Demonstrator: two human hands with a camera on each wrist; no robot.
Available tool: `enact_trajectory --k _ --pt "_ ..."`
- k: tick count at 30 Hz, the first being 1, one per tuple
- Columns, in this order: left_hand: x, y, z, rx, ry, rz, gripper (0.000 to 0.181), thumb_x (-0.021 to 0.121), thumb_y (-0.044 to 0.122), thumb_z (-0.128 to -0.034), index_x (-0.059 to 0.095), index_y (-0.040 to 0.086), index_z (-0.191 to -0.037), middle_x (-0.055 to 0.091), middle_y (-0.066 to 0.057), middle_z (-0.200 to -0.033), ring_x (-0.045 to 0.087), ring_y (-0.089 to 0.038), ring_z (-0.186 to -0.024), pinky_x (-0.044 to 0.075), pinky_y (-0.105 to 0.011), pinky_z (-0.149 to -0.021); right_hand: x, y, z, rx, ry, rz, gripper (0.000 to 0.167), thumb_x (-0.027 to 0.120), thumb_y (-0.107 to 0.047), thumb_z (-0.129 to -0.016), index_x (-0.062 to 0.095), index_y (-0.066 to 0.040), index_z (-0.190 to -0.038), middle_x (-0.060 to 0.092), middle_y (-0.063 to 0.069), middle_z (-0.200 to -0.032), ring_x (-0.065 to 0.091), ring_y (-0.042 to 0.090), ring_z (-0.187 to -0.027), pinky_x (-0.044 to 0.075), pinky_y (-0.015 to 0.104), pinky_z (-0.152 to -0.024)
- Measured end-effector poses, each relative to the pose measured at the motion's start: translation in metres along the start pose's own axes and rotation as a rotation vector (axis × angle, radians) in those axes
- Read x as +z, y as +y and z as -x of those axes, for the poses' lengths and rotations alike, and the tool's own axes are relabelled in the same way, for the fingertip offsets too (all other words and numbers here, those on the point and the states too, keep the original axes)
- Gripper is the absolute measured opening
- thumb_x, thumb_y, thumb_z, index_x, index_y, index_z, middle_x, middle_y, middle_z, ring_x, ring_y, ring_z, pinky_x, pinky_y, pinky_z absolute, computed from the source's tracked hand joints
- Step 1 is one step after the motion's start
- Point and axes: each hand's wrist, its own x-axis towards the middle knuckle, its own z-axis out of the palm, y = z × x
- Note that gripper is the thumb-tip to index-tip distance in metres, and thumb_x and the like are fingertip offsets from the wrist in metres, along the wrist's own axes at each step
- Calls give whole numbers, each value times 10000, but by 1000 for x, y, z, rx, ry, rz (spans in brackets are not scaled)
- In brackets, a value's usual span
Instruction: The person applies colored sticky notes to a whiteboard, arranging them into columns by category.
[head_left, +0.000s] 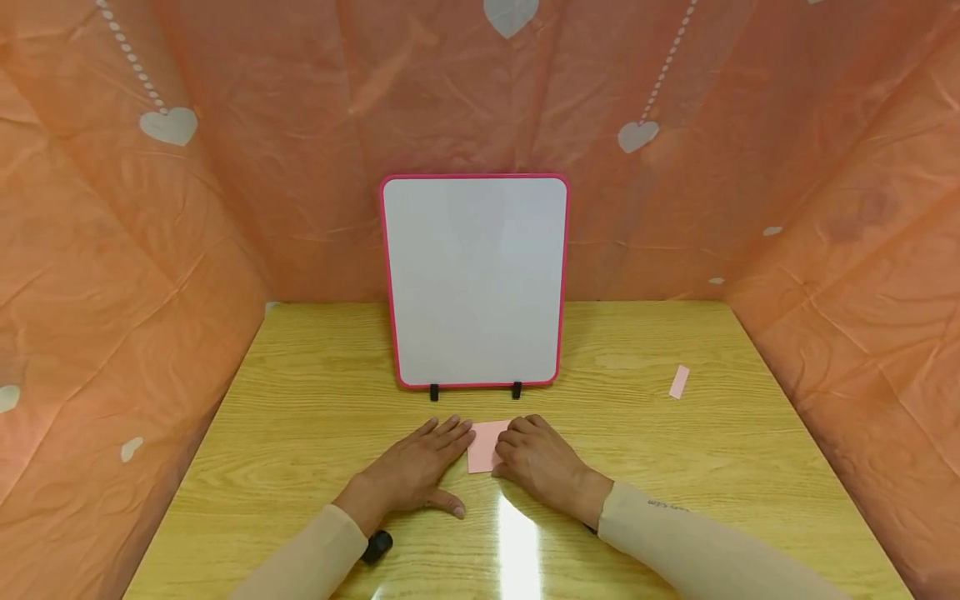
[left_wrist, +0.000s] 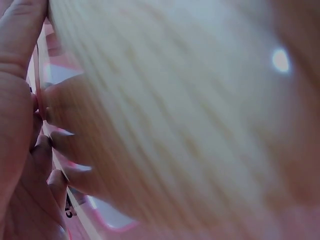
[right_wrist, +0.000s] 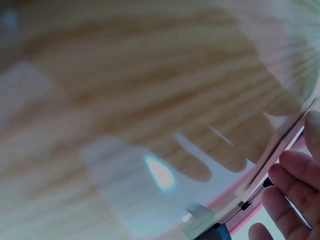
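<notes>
A pink square of paper point(head_left: 483, 450) lies on the wooden table between the two hands. My left hand point(head_left: 408, 468) rests flat beside it, fingers straight and thumb spread, with its fingertips at the paper's left edge. The right hand point(head_left: 543, 462) covers the paper's right part. Its bent fingertips rest there, and the thumb sits by the near edge. Close to the tabletop, the left wrist view shows part of the left hand point(left_wrist: 20, 150) with its reflection. In the right wrist view, the right hand's fingers point(right_wrist: 295, 192) are slightly bent and apart.
A whiteboard point(head_left: 476, 283) with a pink frame stands upright behind the hands on small black feet point(head_left: 434, 392). To the right lies a narrow pink paper strip point(head_left: 679, 382). Orange cloth point(head_left: 300, 167) with white hearts surrounds the table point(head_left: 712, 467). A black object point(head_left: 377, 547) shows beside the left wrist.
</notes>
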Motion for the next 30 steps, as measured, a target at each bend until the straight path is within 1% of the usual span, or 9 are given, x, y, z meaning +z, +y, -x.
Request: enact_trajectory --k 3,6,10,15,17,23,25,27,30 --pt "0 0 0 4 4 1 1130 607 788 -851 256 114 -1686 218 -42 -1763 158 -248 -1645 158 -482 -1348 1 0 0 -7 8 2 213 718 -397 -1004 747 -204 -917 754 -77 -982 646 152 -992 544 362 -955" --pt "-1 1 1 6 7 7 1126 618 779 -852 263 108 -1684 223 -49 -1762 158 -253 -1644 156 -486 -1347 0 0 -1 -18 21 12 169 721 -333 -1011 766 -194 -926 766 -73 -981 661 156 -990 547 364 -947" --pt "-1 1 1 7 13 12 1118 626 772 -854 276 106 -1680 229 -49 -1760 160 -256 -1644 153 -486 -1348 0 -1 -2 -29 29 57 87 749 -263 -978 773 -192 -934 774 -77 -988 678 152 -1000 543 365 -943" --pt "-1 2 0 9 16 13 1112 637 768 -852 295 101 -1674 244 -54 -1756 170 -261 -1642 157 -485 -1347 0 -3 -4 -38 25 104 93 746 -282 -949 782 -195 -948 779 -92 -994 687 142 -1006 544 373 -942" --pt "-2 2 0 7 15 15 1112 641 767 -850 300 101 -1672 249 -54 -1755 171 -261 -1642 156 -484 -1348 0 -3 -4 -37 24 102 93 743 -276 -949 781 -192 -944 779 -89 -990 685 145 -1002 543 374 -939" --pt "-3 2 0 -2 10 23 1110 644 762 -848 301 103 -1673 253 -52 -1753 172 -256 -1642 152 -486 -1348 2 -1 -6 -48 23 90 46 744 -173 -951 747 -148 -912 774 -43 -956 668 162 -942 562 353 -889" --pt "-3 2 0 -2 10 28 1110 647 759 -848 300 101 -1672 253 -53 -1753 172 -256 -1642 152 -488 -1348 2 0 -6 -47 20 81 49 747 -149 -954 741 -149 -906 771 -42 -951 661 157 -928 567 345 -871" --pt "-2 2 0 -1 10 36 1110 651 757 -848 300 102 -1672 253 -52 -1753 171 -255 -1642 151 -489 -1348 2 0 -6 -47 17 74 48 752 -155 -958 746 -162 -910 770 -47 -954 657 154 -923 565 341 -859" --pt "-2 2 0 2 12 48 1111 660 756 -845 305 103 -1671 256 -51 -1752 171 -254 -1642 150 -488 -1348 1 1 -3 -54 5 93 51 755 -219 -965 746 -177 -939 764 -55 -975 656 154 -944 564 341 -872"
